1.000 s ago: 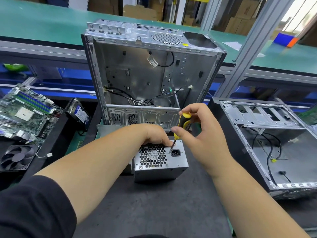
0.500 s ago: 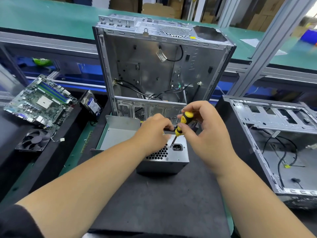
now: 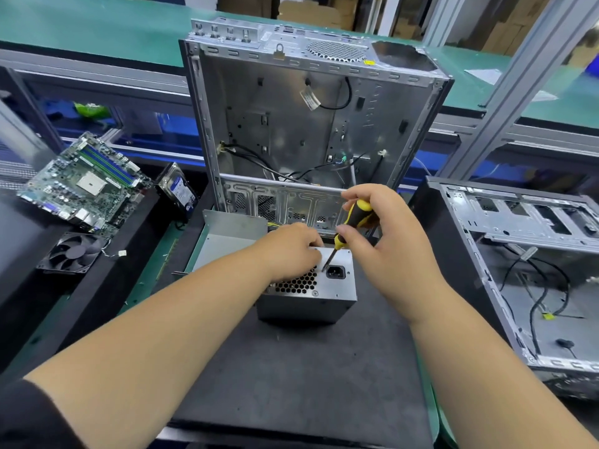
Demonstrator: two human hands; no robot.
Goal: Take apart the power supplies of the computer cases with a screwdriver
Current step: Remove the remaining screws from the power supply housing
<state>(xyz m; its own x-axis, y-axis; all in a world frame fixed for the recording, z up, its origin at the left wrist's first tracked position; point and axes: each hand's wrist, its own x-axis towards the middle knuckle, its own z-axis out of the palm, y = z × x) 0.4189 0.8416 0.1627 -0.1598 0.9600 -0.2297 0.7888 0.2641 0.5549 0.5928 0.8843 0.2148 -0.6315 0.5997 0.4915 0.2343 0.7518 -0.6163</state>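
Observation:
A grey power supply point(image 3: 337, 296) stands on the dark mat, its honeycomb grille and power socket facing up. My left hand point(image 3: 288, 246) lies over its top left part with fingers curled on the far edge. My right hand point(image 3: 385, 234) grips a yellow-and-black screwdriver point(image 3: 355, 218); the tip touches the top face just left of the socket. An open silver computer case point(image 3: 291, 102) stands upright right behind the supply, with loose black cables inside.
A second open case point(image 3: 518, 241) lies on its side at the right. A bent metal cover point(image 3: 227, 231) sits left of the supply. Farther left are a motherboard point(image 3: 87, 183), a hard drive point(image 3: 178, 189) and a black fan point(image 3: 73, 252). Green benches run behind.
The view has shifted so the scene sits more to the right. My left hand slid further onto the supply's top. The screwdriver stays on the spot beside the socket.

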